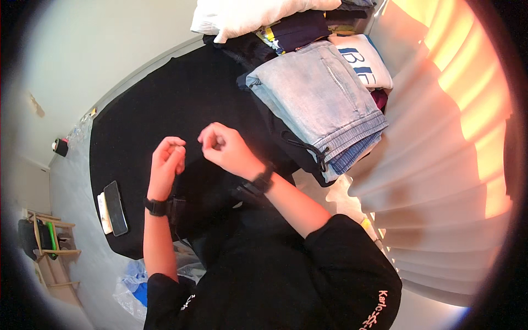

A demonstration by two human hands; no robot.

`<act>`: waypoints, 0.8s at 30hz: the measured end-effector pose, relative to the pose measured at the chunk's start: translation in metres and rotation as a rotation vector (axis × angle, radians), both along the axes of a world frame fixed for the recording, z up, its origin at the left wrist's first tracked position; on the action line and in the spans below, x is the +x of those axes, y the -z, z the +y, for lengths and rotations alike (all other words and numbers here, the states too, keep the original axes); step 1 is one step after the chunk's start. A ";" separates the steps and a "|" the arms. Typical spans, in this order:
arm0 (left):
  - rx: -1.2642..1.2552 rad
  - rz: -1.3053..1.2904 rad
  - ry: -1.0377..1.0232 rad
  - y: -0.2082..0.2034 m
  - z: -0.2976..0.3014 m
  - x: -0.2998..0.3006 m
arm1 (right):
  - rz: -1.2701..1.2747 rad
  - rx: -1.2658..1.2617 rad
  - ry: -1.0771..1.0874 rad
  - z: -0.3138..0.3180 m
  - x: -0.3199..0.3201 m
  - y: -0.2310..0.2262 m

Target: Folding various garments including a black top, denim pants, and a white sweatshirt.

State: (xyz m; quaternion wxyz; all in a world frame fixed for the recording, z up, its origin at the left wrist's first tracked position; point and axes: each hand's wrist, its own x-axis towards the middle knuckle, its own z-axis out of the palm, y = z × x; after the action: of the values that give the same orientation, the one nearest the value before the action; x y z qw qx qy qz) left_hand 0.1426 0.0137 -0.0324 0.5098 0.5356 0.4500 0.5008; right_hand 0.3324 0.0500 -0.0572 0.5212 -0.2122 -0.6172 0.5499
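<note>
Both hands hover close together over a black cloth-covered surface (143,110). My left hand (166,164) has its fingers curled in toward the thumb. My right hand (228,149), a little farther to the right, is closed with its fingers bent round. If either hand grips black fabric, it blends into the dark background and cannot be made out. To the right of my right hand lies a folded pair of light-blue denim pants (313,88) with an elastic waistband, on top of dark clothing with a black drawstring (305,146).
Behind the denim are a white folded garment (379,77), a navy patterned garment (302,33) and a white pillow-like bundle (253,16). A phone (115,208) lies at the left edge. A pleated curtain (418,192) hangs right; a plastic bag (129,297) and wooden rack (60,252) stand lower left.
</note>
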 end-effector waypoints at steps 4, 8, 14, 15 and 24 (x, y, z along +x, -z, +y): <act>-0.074 -0.035 -0.119 0.019 0.016 -0.008 | -0.057 -0.039 -0.094 -0.042 0.046 -0.012; -0.028 0.160 -0.154 0.025 0.019 -0.008 | -0.186 0.062 -0.030 -0.070 0.102 -0.029; 0.108 0.393 -0.112 0.045 0.024 -0.014 | -0.452 0.136 0.462 -0.087 0.194 -0.066; 0.130 0.416 -0.091 0.042 0.024 -0.012 | -0.477 0.229 0.603 -0.086 0.212 -0.068; 0.097 0.446 -0.075 0.043 0.027 -0.011 | -1.323 0.309 0.585 -0.088 0.262 -0.067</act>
State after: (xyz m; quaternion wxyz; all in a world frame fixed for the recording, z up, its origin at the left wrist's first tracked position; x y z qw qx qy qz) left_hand 0.1318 0.0412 -0.0755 0.3523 0.6396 0.5468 0.4096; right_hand 0.5948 -0.0384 0.0098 0.1893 -0.5793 -0.7911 0.0523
